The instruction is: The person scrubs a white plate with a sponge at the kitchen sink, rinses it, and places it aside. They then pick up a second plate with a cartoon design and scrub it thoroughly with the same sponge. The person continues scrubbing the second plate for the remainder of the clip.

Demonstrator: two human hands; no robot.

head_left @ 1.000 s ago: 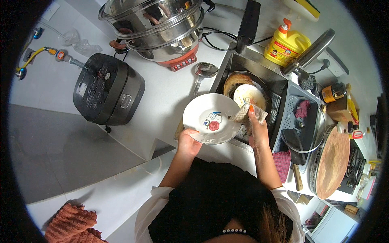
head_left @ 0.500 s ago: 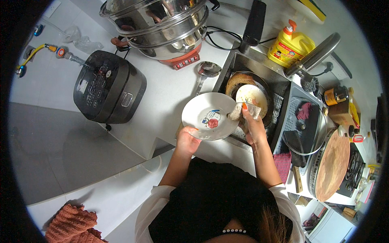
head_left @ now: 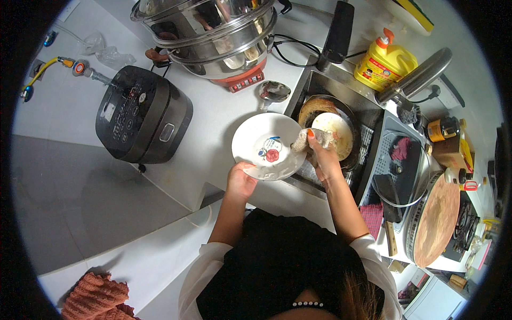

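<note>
A white plate with a printed picture in its middle is tilted toward me above the front edge of the sink. My left hand is closed on its lower left rim, thumb on the upper face. A pale, crumpled cloth is bunched in my right hand, its fingers closed on it at the plate's right rim. Below and beyond, a pan sits in the sink. Inside the pan lie a smaller soiled white dish and a brown curved piece.
A metal ladle lies behind the plate. Left stand a black rice cooker and a stacked steel steamer. A yellow pump bottle and the faucet stand behind the sink. Right are a drain basket and a round wooden board.
Both hands have shifted slightly left, carrying the plate and the cloth. More of the soiled dish in the pan now shows. The cloth remains at the plate's right rim.
</note>
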